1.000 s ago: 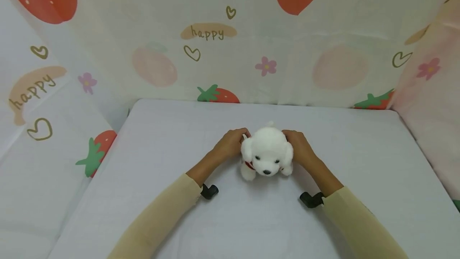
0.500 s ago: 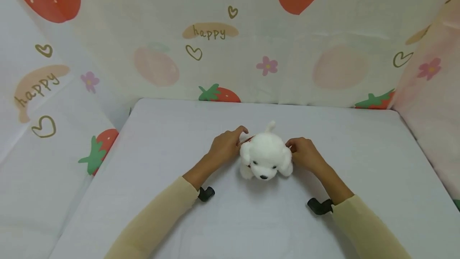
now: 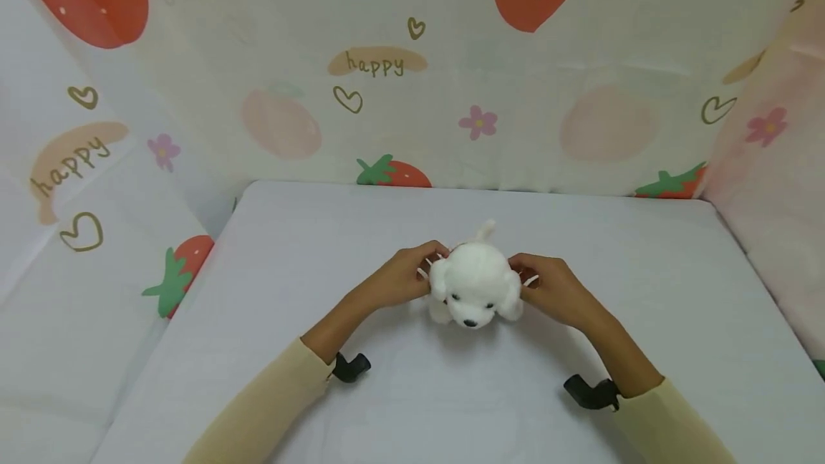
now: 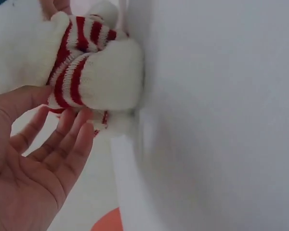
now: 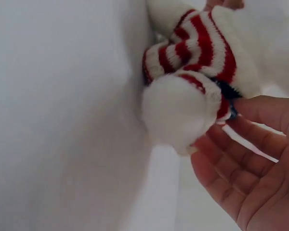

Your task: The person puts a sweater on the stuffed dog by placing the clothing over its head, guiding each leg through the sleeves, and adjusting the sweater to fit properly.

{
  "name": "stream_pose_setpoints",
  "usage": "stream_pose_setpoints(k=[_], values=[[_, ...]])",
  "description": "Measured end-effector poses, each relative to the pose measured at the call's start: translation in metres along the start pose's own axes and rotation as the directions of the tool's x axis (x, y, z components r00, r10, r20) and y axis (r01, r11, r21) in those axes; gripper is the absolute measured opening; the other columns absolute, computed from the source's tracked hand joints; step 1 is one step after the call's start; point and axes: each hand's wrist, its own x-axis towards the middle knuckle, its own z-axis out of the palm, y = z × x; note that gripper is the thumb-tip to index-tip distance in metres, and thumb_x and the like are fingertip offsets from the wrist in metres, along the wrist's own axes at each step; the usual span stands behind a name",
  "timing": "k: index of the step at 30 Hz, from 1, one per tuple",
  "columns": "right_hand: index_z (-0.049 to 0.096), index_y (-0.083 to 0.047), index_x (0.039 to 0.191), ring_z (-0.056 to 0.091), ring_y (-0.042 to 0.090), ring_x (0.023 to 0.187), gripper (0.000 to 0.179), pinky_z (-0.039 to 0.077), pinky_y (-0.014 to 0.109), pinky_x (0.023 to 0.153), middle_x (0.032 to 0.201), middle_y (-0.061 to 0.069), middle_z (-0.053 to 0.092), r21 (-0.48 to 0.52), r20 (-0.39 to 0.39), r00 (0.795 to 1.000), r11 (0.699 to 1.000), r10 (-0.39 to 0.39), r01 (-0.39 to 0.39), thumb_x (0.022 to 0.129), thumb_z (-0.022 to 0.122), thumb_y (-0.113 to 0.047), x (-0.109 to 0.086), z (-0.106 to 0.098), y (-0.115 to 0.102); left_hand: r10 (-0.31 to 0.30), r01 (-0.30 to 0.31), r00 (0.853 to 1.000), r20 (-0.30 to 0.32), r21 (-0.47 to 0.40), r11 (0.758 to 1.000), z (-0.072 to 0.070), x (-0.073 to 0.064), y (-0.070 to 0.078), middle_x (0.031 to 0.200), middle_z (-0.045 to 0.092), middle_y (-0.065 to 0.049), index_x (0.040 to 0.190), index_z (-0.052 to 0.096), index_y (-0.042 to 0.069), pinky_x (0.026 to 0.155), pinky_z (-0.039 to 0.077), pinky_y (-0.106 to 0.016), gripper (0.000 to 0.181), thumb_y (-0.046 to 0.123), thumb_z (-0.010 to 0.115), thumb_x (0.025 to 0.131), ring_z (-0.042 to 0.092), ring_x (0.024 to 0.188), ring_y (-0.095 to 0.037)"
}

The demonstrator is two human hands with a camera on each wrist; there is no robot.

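A white plush dog [image 3: 478,278] stands on the table, its face towards me and its tail raised behind. It wears a red-and-white striped knit sweater [image 4: 70,79], mostly hidden from the head view. My left hand [image 3: 409,274] is at the dog's flank on the left, thumb and fingertips pinching the sweater's edge by a foreleg. On the other side, my right hand [image 3: 553,288] pinches the sweater near a dark blue patch [image 5: 227,96]. A thin white strip [image 5: 250,144] runs between the thumb and fingers of the right hand.
The white-covered table [image 3: 322,235] ends at a back wall cloth [image 3: 412,120] printed with strawberries and hearts. Similar cloth hangs at both sides. A black wrist mount [image 3: 351,368] sits on the left wrist, and another mount [image 3: 591,392] on the right.
Both wrists have swung outward and closer to me. The dog has shifted slightly towards me and its tail shows more. The right hand's fingers have moved lower along its side.
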Motion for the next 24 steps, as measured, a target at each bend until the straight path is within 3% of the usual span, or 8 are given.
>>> stream_pose_setpoints(k=[3,7,13,16,19,21,24], values=[[0.068,-0.004,0.121,0.069,0.025,0.101,0.028,0.057,0.040,0.083,0.114,0.008,0.071,0.032,0.044,0.999,0.999,-0.014,0.012,0.093,0.069,-0.002,0.000,0.002,-0.001,-0.024,0.025,0.999,0.031,-0.036,0.999,0.003,0.000,-0.001,0.119,0.067,-0.008,0.126,0.058,0.012,0.079,0.056,-0.027,0.041,-0.005,0.065,0.088,0.067,0.101,-0.020],[0.065,-0.005,0.127,0.068,0.028,0.108,0.032,0.057,0.041,0.085,0.121,0.009,0.070,0.066,0.059,0.997,0.997,-0.045,0.041,0.095,0.065,-0.001,-0.001,0.002,0.002,-0.061,0.061,0.997,0.038,-0.015,0.998,0.007,0.000,-0.002,0.119,0.071,-0.007,0.127,0.056,0.012,0.083,0.054,-0.030,0.043,-0.002,0.068,0.088,0.068,0.104,-0.019],[0.058,-0.005,0.134,0.066,0.026,0.108,0.048,0.057,0.033,0.081,0.125,0.007,0.067,0.112,0.144,0.990,0.993,0.016,-0.032,0.088,0.075,-0.004,-0.013,0.007,0.005,-0.137,0.135,0.982,0.132,0.020,0.991,0.011,-0.006,-0.002,0.112,0.074,-0.003,0.131,0.053,0.012,0.085,0.049,-0.035,0.051,0.010,0.078,0.087,0.066,0.100,-0.014],[0.061,-0.003,0.125,0.066,0.018,0.094,0.044,0.055,0.029,0.074,0.109,0.003,0.070,0.028,0.135,0.990,0.999,0.033,-0.037,0.085,0.080,-0.007,-0.017,0.016,0.007,-0.127,0.117,0.983,0.133,0.082,0.990,0.014,-0.007,-0.001,0.116,0.071,-0.002,0.130,0.057,0.009,0.088,0.050,-0.035,0.053,0.013,0.084,0.084,0.064,0.103,-0.015],[0.066,-0.004,0.103,0.059,0.012,0.076,0.023,0.050,0.029,0.065,0.086,-0.002,0.067,-0.040,0.083,0.996,0.999,0.031,-0.028,0.085,0.079,-0.008,-0.017,0.025,0.006,-0.096,0.084,0.990,0.102,0.120,0.989,0.017,-0.006,0.001,0.118,0.070,-0.004,0.126,0.064,0.007,0.091,0.052,-0.036,0.049,0.011,0.086,0.082,0.065,0.107,-0.018],[0.066,-0.005,0.090,0.053,0.010,0.068,0.013,0.046,0.028,0.060,0.076,-0.003,0.062,-0.038,0.059,0.997,0.998,0.046,-0.044,0.086,0.078,-0.008,-0.015,0.030,0.005,-0.080,0.069,0.993,0.082,0.128,0.989,0.019,-0.005,0.002,0.117,0.072,-0.005,0.123,0.067,0.007,0.092,0.052,-0.036,0.045,0.011,0.085,0.082,0.066,0.109,-0.019],[0.062,-0.009,0.073,0.047,0.010,0.058,0.018,0.042,0.027,0.053,0.064,-0.004,0.057,0.003,0.055,0.994,0.996,0.092,-0.092,0.086,0.075,-0.006,-0.014,0.038,0.003,-0.080,0.074,0.995,0.051,0.120,0.990,0.024,-0.004,0.002,0.113,0.073,-0.005,0.118,0.069,0.008,0.089,0.053,-0.034,0.036,0.013,0.083,0.086,0.068,0.107,-0.020]])
